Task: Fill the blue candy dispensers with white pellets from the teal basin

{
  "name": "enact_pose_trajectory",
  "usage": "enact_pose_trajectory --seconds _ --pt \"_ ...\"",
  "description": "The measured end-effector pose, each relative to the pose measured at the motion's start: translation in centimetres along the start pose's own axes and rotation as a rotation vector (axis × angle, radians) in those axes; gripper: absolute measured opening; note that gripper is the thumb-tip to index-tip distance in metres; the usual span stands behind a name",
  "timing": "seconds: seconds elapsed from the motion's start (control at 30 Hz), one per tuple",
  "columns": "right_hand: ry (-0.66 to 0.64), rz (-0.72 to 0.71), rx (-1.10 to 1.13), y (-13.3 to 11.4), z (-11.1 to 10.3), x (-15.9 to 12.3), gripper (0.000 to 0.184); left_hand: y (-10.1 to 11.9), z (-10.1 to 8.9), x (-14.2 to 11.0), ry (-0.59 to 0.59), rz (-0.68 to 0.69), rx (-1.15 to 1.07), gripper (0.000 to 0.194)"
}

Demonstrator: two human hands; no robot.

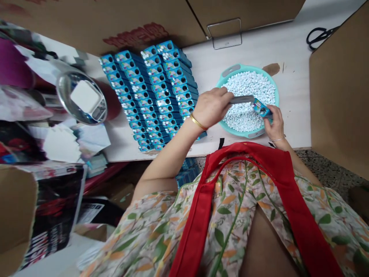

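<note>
A turquoise basin holds a heap of small white pellets. Over it, my left hand, with a gold bangle at the wrist, is closed round a narrow grey metal tool, perhaps a scoop. The tool's far end meets a small blue box with a dark round hole in its face. That box is pinched between the thumb and fingers of my right hand at the basin's right side. Left of the basin, many similar blue boxes stand in long rows, some with white pellets at their openings.
Large cardboard boxes stand along the back and at the right. Black-handled scissors lie at the far right. A metal-rimmed round container with a white device on it, and white papers, are on the left.
</note>
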State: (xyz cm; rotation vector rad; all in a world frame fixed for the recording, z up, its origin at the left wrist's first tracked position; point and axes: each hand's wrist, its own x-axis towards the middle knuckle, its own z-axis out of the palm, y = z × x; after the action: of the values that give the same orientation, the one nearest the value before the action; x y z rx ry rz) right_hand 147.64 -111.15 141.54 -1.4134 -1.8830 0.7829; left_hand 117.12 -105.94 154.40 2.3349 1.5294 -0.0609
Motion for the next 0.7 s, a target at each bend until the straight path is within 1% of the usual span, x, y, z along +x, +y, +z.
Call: enact_pose_trajectory --seconds 0.07,0.1,0.13,0.17,0.23,0.3,0.37,0.43,0.47,0.53,0.57,0.63,0.7 --pt "0.003 0.014 -0.005 0.2 -0.8 -0.2 0.044 -2.6 3.2 0.7 -0.069 -0.100 -0.012 0.026" --pt "0.010 0.017 -0.008 0.2 -1.3 -0.2 0.044 -3.3 4.9 1.2 -0.119 -0.135 -0.023 0.026" --pt "0.022 0.020 -0.009 0.2 -1.7 -0.3 0.045 -3.6 6.7 1.8 -0.174 -0.154 -0.041 0.027" --pt "0.038 0.022 -0.009 0.3 -2.0 -0.4 0.045 -3.3 8.4 2.5 -0.225 -0.157 -0.070 0.029" --pt "0.080 0.030 -0.007 0.3 -2.6 -0.5 0.046 -1.7 11.4 4.0 -0.287 -0.144 -0.155 0.033" --pt "0.118 0.042 -0.012 0.4 -3.0 -0.6 0.046 0.4 13.8 5.3 -0.290 -0.142 -0.256 0.036" --pt "0.150 0.059 -0.015 0.5 -3.3 -0.8 0.047 1.6 15.3 5.9 -0.263 -0.147 -0.347 0.039" --pt "0.184 0.082 -0.010 0.7 -3.5 -1.0 0.048 1.4 15.8 5.5 -0.236 -0.136 -0.416 0.041" --pt "0.198 0.094 -0.006 0.8 -3.5 -1.1 0.048 0.8 15.7 5.0 -0.222 -0.125 -0.444 0.040" --pt "0.201 0.118 -0.010 0.8 -3.6 -1.2 0.049 -0.8 14.7 3.5 -0.187 -0.072 -0.496 0.039" --pt "0.188 0.124 -0.017 0.9 -3.5 -1.2 0.049 -1.6 13.8 2.6 -0.162 -0.031 -0.518 0.039" --pt "0.144 0.117 -0.032 0.8 -3.4 -1.1 0.049 -2.7 11.5 1.1 -0.100 0.062 -0.548 0.039" --pt "0.093 0.088 -0.045 0.5 -3.0 -0.8 0.048 -2.9 8.6 0.0 -0.044 0.143 -0.538 0.039"
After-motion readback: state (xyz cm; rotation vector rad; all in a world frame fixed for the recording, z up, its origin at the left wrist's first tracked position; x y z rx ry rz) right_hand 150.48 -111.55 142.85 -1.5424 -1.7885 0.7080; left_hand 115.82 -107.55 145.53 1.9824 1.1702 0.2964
